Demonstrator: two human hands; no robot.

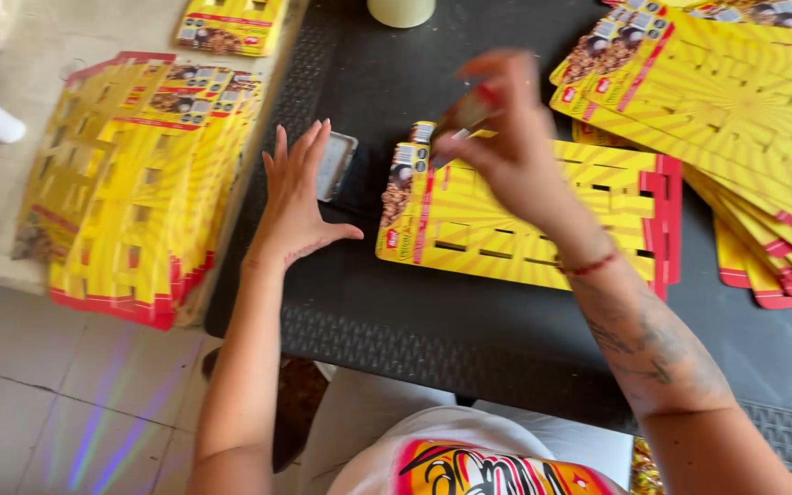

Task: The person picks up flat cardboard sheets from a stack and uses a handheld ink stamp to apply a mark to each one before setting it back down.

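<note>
Fingers of our right hand are pinching a small blurred item above the yellow card sheet mid-frame; our left hand is resting spread on the black table; we are judging that steadying the sheet matters.

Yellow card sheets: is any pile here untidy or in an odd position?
Yes. The right pile of yellow card sheets is fanned out, with edges not aligned. The left stack hangs over the edge of its pale surface. The single sheet under the right hand lies flat on the black table.
</note>
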